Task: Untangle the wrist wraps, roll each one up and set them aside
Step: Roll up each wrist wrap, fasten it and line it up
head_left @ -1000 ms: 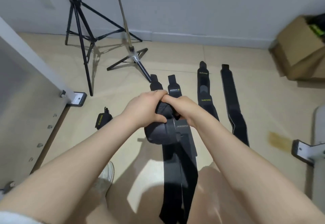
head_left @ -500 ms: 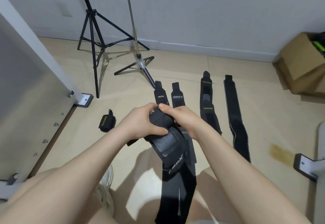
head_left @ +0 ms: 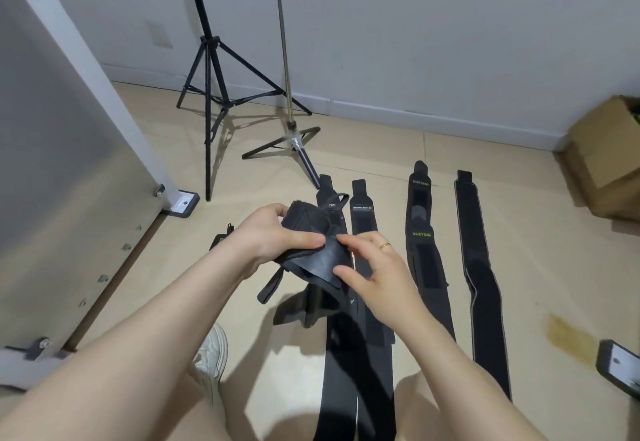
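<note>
My left hand [head_left: 273,236] grips a partly rolled black wrist wrap [head_left: 306,233] above the floor, with a loop strap [head_left: 272,286] hanging from it. My right hand [head_left: 374,267] pinches the loose flap of that same roll between thumb and fingers. Several flat black wraps lie in a row on the floor: two beneath my hands [head_left: 362,229], one marked XUEYING [head_left: 424,243], and one at the far right [head_left: 481,278]. A small rolled wrap [head_left: 221,238] sits on the floor left of my left wrist.
A black tripod [head_left: 211,70] and a metal light stand [head_left: 294,139] stand by the back wall. A white panel with a foot bracket [head_left: 181,203] lines the left. A cardboard box [head_left: 609,160] sits at the right, a grey bracket [head_left: 620,366] at lower right, a white shoe [head_left: 213,354] below.
The roll has risen and turned in my left hand. My right hand has drawn back from gripping the roll's top to pinching its loose flap. The view has tilted up.
</note>
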{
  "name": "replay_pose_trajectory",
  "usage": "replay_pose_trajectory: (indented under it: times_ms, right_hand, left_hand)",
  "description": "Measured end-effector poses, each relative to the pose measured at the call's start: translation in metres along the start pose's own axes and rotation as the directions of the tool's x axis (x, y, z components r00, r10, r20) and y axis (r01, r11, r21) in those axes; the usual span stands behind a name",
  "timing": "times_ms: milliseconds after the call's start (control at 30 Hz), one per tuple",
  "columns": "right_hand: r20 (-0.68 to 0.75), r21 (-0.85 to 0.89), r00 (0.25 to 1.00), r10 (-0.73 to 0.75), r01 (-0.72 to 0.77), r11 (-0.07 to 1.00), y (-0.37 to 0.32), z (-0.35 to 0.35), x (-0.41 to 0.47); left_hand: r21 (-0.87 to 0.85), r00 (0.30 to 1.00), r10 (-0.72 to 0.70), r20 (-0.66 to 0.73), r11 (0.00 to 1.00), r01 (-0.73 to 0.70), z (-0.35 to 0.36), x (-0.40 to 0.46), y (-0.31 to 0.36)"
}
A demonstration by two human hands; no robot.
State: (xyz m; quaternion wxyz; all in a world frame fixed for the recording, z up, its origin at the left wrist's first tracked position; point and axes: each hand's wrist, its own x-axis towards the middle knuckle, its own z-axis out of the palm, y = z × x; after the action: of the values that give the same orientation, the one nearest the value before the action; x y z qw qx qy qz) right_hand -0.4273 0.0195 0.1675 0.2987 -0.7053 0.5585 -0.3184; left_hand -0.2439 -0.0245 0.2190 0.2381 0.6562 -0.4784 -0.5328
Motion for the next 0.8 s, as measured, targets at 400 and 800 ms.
replay_pose_trajectory:
  times_ms: [400,800]
  right_hand:
    - [-0.119,-0.134,0.986,0.115,-0.131,0.982,-0.012,0.035,0.000]
    - [-0.280,-0.545,0.948,-0.152,-0.026,0.838,-0.007,0.042,0.005]
  left_hand:
    - [0.251,0.984,0.149,-0.095,0.960,-0.121,0.015,0.000,-0.007]
    - [0.181,0.989,0.101,-0.108,0.980,-0.080,0.018,0.012,-0.019]
